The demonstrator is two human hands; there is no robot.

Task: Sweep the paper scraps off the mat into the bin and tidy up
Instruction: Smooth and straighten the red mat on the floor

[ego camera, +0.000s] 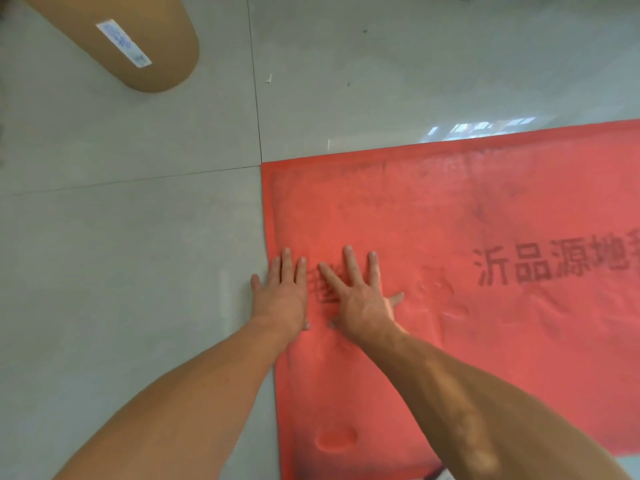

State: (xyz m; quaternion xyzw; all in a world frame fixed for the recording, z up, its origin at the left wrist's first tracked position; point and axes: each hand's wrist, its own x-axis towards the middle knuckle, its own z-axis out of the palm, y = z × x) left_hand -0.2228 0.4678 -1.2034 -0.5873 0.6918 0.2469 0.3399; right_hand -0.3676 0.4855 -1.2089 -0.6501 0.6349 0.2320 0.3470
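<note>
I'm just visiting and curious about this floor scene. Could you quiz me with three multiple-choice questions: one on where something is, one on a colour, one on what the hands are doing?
1. Where does the big brown cardboard roll lie?
A. On the mat
B. On the grey floor tiles, top left
C. Under the arms

2. What colour is the flat printed mat?
A. Red
B. Blue
C. Green

3. How are the left hand and right hand set?
A. Closed in fists
B. Gripping a broom
C. Open, palms down

Answers:
1. B, it lies clear of the mat.
2. A, red with dark lettering.
3. C, the fingers are spread flat near the mat's left edge.
</note>
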